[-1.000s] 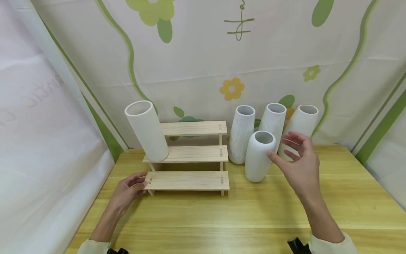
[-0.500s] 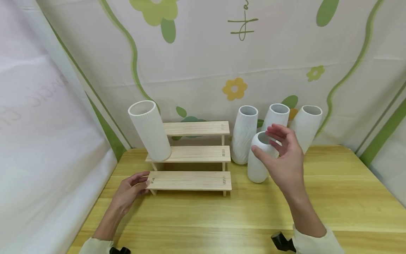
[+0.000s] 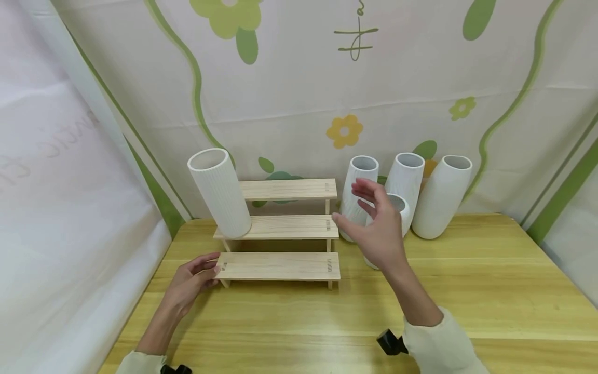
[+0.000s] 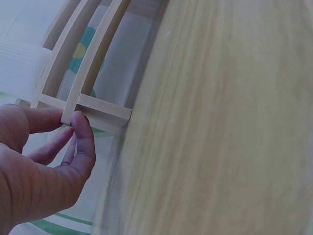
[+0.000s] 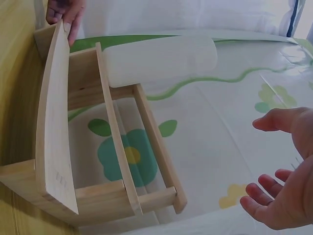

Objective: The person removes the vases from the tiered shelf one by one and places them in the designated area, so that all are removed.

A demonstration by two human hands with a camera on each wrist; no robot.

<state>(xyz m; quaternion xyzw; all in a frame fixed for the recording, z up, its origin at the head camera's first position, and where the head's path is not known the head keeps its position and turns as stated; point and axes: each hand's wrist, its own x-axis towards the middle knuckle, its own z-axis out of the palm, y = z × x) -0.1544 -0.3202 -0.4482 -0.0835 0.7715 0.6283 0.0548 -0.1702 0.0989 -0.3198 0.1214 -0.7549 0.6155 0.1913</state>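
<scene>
A three-step wooden display stand (image 3: 280,266) rests on the table. My left hand (image 3: 189,283) pinches the left end of its lowest board between thumb and fingers, as the left wrist view also shows. A tall ribbed white vase (image 3: 219,197) stands at the left of the middle step. My right hand (image 3: 380,228) hangs in the air right of the stand, fingers apart and holding nothing. Behind it, partly hidden, are a short smooth vase (image 3: 405,214) and a leaf-textured vase (image 3: 351,187).
Further back right stand another textured vase (image 3: 405,179) and a tall smooth vase (image 3: 441,200). A printed cloth backdrop (image 3: 280,104) rises behind the table (image 3: 289,327), with white cloth (image 3: 70,234) along the left side.
My right hand has moved left, from beside the short smooth vase, past its front, toward the stand. My left hand stays at the lowest board. The vases and stand hold their places.
</scene>
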